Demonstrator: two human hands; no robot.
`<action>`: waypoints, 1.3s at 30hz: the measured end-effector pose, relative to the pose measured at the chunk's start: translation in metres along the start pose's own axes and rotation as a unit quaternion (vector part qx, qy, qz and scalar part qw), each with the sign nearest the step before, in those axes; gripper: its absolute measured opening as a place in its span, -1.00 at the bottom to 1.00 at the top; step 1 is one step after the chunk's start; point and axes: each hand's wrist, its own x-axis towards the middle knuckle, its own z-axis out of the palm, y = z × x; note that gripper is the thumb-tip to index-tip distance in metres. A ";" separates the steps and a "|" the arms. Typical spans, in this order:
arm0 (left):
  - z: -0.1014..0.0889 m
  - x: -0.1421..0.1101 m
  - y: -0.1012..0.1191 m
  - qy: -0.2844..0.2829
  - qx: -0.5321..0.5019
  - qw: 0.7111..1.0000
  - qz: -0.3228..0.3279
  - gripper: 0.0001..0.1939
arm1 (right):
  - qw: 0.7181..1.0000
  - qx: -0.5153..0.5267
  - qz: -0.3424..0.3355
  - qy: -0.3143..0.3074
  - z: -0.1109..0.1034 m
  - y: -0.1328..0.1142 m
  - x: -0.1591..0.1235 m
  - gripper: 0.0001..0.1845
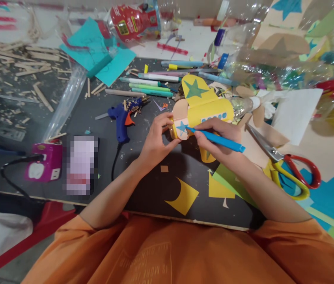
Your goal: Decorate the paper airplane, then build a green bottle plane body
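Observation:
A plastic bottle wrapped in yellow paper (198, 112) lies on the dark table, its clear neck and white cap pointing right. Yellow flaps with green stars stick out from it, and a pale strip carries blue dots. My left hand (156, 138) grips its left end, thumb below and fingers above, beside a peach paper piece (181, 112) with a blue star (182, 127). In my right hand (224, 136) is a blue marker (221, 141), its tip at the star's right edge. The right hand partly covers the bottle's lower side.
Red-and-yellow scissors (276, 154) lie open on paper at right. Left of my hands are a blue glue gun (121, 120), a blurred-out phone (81, 163) and a magenta box (44, 161). Markers (150, 85), wood sticks (25, 59) and clear bottles (267, 67) spread behind; yellow scraps (184, 197) lie nearer.

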 end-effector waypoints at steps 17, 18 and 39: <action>-0.001 0.000 0.001 -0.005 0.005 1.000 -0.004 -0.56 | 0.999 0.013 0.014 0.031 0.003 0.001 -0.001 -0.93; -0.001 0.000 0.001 -0.004 0.005 1.000 -0.004 -0.56 | 0.999 0.018 0.019 0.031 0.002 0.001 -0.001 -0.93; 0.000 0.000 -0.001 0.003 0.005 1.000 0.009 -0.54 | 1.000 -0.001 0.007 0.005 0.002 -0.002 -0.003 -0.93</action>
